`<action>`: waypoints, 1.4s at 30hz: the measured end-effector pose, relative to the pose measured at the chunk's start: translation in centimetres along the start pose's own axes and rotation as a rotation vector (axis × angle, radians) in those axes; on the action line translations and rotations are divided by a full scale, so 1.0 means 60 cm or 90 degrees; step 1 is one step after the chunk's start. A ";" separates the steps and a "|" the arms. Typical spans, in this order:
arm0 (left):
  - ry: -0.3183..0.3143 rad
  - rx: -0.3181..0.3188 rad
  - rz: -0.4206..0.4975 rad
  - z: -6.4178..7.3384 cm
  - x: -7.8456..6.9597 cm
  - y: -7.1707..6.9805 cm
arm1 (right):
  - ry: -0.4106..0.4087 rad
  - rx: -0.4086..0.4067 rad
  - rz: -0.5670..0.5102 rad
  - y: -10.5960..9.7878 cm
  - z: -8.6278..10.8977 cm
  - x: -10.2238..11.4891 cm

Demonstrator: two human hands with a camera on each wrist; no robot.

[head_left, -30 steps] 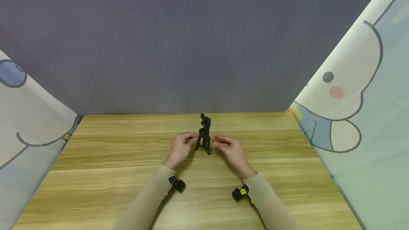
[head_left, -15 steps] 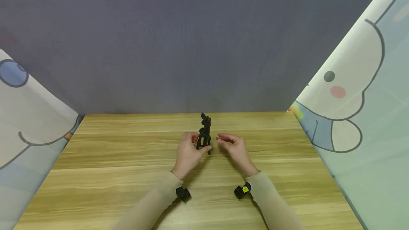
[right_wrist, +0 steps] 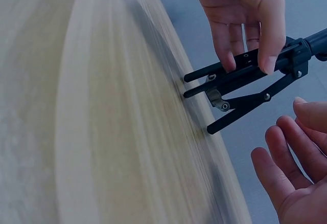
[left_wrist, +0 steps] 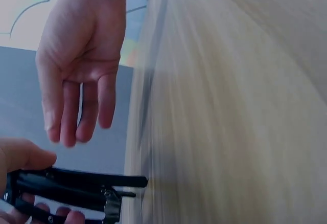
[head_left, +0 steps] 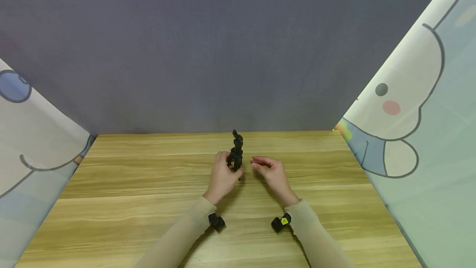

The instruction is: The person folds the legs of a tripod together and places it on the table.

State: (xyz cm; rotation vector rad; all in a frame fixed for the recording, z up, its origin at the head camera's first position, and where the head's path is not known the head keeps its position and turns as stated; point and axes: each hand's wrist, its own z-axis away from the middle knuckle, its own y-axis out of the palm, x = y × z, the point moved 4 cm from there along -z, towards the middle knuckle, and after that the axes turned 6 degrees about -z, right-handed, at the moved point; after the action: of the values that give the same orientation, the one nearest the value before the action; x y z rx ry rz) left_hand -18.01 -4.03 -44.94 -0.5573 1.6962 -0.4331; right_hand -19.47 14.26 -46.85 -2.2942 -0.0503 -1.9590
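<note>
A small black mini tripod (head_left: 238, 146) stands upright on the wooden table, its head pointing towards the back wall. My left hand (head_left: 222, 179) grips its legs from the left, thumb on the near side and fingers behind. Two legs lie close to the centre column, while a third leg (right_wrist: 237, 113) angles outward in the right wrist view. A metal hinge piece (left_wrist: 112, 206) shows near the leg ends in the left wrist view. To the tripod's right, my right hand (head_left: 273, 175) hovers with relaxed, slightly bent fingers, apart from the tripod and holding nothing.
The wood-grain table (head_left: 130, 218) ends at a dark grey back panel (head_left: 223, 53). Cartoon-printed sheets (head_left: 427, 135) border both sides. Each sleeve carries a small black wrist camera, one on the left (head_left: 217, 221) and one on the right (head_left: 280, 222).
My left hand has moved right and taken hold of the tripod's legs, which now stand closer together. My right hand has drawn back slightly to the right.
</note>
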 end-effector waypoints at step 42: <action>0.073 0.248 0.102 -0.039 0.071 -0.042 | -0.010 0.079 0.059 0.066 0.005 0.045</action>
State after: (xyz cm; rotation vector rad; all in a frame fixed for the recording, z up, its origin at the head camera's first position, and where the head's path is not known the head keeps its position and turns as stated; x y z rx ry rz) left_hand -20.58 -8.62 -46.46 -0.1137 1.6928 -0.6689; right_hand -18.32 10.20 -44.53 -2.1930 -0.0640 -1.8384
